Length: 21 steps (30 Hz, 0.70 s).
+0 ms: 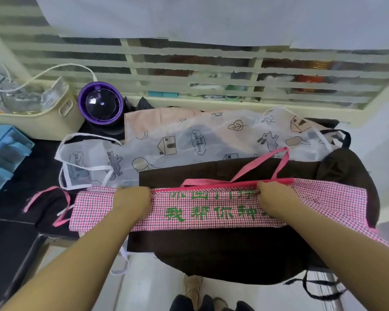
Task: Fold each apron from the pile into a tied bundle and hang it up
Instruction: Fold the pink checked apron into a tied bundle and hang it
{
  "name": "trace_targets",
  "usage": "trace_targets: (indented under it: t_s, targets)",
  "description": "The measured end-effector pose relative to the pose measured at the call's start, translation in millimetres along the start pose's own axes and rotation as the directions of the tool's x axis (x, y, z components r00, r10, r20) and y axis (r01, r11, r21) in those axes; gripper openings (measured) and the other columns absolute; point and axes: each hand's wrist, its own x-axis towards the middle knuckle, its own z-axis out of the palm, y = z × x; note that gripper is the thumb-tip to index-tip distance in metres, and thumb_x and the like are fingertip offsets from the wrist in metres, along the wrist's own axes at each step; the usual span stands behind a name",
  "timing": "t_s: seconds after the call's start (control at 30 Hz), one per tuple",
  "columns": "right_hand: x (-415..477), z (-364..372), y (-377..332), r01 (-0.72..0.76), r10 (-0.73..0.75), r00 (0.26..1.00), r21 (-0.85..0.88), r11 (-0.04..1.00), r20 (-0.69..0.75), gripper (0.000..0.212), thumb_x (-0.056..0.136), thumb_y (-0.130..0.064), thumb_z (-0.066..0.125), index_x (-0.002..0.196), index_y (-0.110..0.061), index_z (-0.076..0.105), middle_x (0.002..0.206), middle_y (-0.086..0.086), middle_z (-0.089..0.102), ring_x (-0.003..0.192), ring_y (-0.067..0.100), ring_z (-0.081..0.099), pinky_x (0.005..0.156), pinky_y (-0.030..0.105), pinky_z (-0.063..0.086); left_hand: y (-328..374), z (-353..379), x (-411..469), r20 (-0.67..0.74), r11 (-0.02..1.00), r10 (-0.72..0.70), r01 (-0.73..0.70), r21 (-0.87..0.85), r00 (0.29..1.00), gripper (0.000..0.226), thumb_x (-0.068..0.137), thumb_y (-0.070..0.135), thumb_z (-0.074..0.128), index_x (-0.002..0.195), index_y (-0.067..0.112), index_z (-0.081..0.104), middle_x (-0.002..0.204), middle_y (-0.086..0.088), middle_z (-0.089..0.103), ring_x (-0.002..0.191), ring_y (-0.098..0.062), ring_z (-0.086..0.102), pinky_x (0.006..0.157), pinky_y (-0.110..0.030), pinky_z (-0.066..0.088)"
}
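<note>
- The pink checked apron [211,218] is thin woven cloth, matt, with green characters printed flat on it.
- The dark brown apron [222,250] is heavier matt cloth.
- The white apron [189,135] is a filmy, half see-through material with a faint sheen.
- The purple gadget [101,103] is glossy plastic with a clear dome.
- The cream bin [54,122] is smooth plastic.

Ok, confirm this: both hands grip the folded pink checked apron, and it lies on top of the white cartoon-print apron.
Wrong underlay. The head view shows left hand and right hand gripping the pink checked apron, but it lies on the dark brown apron.
</note>
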Motion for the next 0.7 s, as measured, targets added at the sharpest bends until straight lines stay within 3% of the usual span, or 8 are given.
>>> trace_targets:
  t_s: [0.13, 0.23, 0.3, 0.47, 0.53, 0.6, 0.63, 0.7]
  targets:
    - [10.5, -3.6, 6.3, 0.026, -0.029, 0.993, 0.026, 0.999, 0.111, 0.031, 0.098, -0.021, 0.037, 0.125, -0.019, 0.051, 0.117, 0.005, 0.063, 0.1, 0.022, 0.063, 0.09, 0.038, 0.052, -5.6, 3.3, 2.2, -0.062, 0.996, -0.067, 0.07, 0.045, 0.996, 0.027, 0.094, 0.019, 0.037, 0.103, 0.027, 0.062, 0.094, 0.007, 0.066, 0.092, -0.015, 0.061, 0.106, -0.039, 0.031]
    - [14.6, -9.0, 6.2, 0.076, -0.085, 0.977, 0.056, 0.996, 0.198, 0.027, 0.1, -0.023, 0.039, 0.119, -0.018, 0.057, 0.108, 0.003, 0.064, 0.093, 0.02, 0.063, 0.086, 0.035, 0.053, -7.0, 4.4, 0.9, -0.161, 0.992, -0.089, 0.103, 0.078, 0.983, 0.028, 0.093, 0.018, 0.038, 0.109, 0.024, 0.059, 0.102, 0.004, 0.066, 0.101, -0.02, 0.059, 0.105, -0.04, 0.03]
    - [15.1, -10.4, 5.3, 0.099, -0.114, 0.966, 0.075, 0.992, 0.234, 0.025, 0.101, -0.025, 0.04, 0.117, -0.016, 0.057, 0.109, 0.004, 0.064, 0.095, 0.02, 0.062, 0.087, 0.033, 0.051, -2.7, 6.8, 2.3, -0.292, 0.996, -0.085, 0.08, -0.028, 0.953, 0.028, 0.089, 0.014, 0.047, 0.114, 0.019, 0.059, 0.11, -0.005, 0.064, 0.107, -0.029, 0.057, 0.104, -0.047, 0.03]
    - [17.0, -8.0, 2.4, 0.097, -0.114, 0.968, 0.086, 0.992, 0.225, 0.025, 0.101, -0.026, 0.041, 0.115, -0.016, 0.058, 0.11, 0.003, 0.064, 0.096, 0.019, 0.062, 0.088, 0.032, 0.051, 69.1, 8.2, -13.0, -0.564, 0.891, 0.301, -0.438, -0.12, 0.769, 0.047, 0.066, 0.012, 0.074, 0.112, 0.019, 0.067, 0.112, -0.005, 0.065, 0.104, -0.028, 0.063, 0.103, -0.059, 0.036]
    - [13.9, -5.0, 3.9, 0.084, -0.091, 0.988, 0.06, 0.995, 0.124, 0.025, 0.1, -0.031, 0.04, 0.114, -0.019, 0.057, 0.106, 0.001, 0.065, 0.093, 0.019, 0.062, 0.087, 0.036, 0.052, 107.9, 6.9, -23.2, -0.512, 0.79, 0.459, -0.597, -0.138, 0.726, 0.045, 0.085, 0.029, 0.06, 0.13, 0.024, 0.056, 0.133, -0.003, 0.057, 0.124, -0.025, 0.053, 0.11, -0.059, 0.026]
    - [2.4, 1.8, 9.0, 0.129, -0.123, 0.982, 0.032, 0.991, -0.141, 0.028, 0.099, -0.038, 0.037, 0.107, -0.022, 0.058, 0.101, -0.004, 0.065, 0.091, 0.017, 0.062, 0.088, 0.035, 0.049, 130.7, 12.8, -20.5, -0.358, 0.788, 0.506, -0.589, -0.178, 0.785, 0.057, 0.096, 0.049, 0.019, 0.15, 0.032, 0.018, 0.158, 0.001, 0.02, 0.147, -0.024, 0.016, 0.116, -0.052, -0.002]
    - [-5.9, 6.0, 12.7, 0.183, -0.167, 0.937, 0.025, 0.983, -0.306, 0.031, 0.098, -0.04, 0.035, 0.103, -0.022, 0.06, 0.098, -0.005, 0.066, 0.091, 0.017, 0.063, 0.089, 0.035, 0.047, 134.7, 20.7, -14.8, -0.305, 0.813, 0.493, -0.556, -0.171, 0.815, 0.06, 0.092, 0.056, 0.004, 0.149, 0.035, 0.0, 0.16, 0.004, 0.002, 0.148, -0.022, -0.001, 0.114, -0.047, -0.014]
    - [-27.8, 15.5, 25.9, 0.262, -0.217, 0.807, 0.005, 0.965, -0.549, 0.034, 0.092, -0.041, 0.04, 0.098, -0.02, 0.066, 0.096, -0.004, 0.069, 0.092, 0.019, 0.064, 0.094, 0.038, 0.045, 139.5, 35.7, -6.6, -0.318, 0.818, 0.491, -0.555, -0.149, 0.811, 0.061, 0.093, 0.06, -0.002, 0.148, 0.034, 0.0, 0.16, 0.001, 0.003, 0.147, -0.023, -0.004, 0.116, -0.046, -0.016]
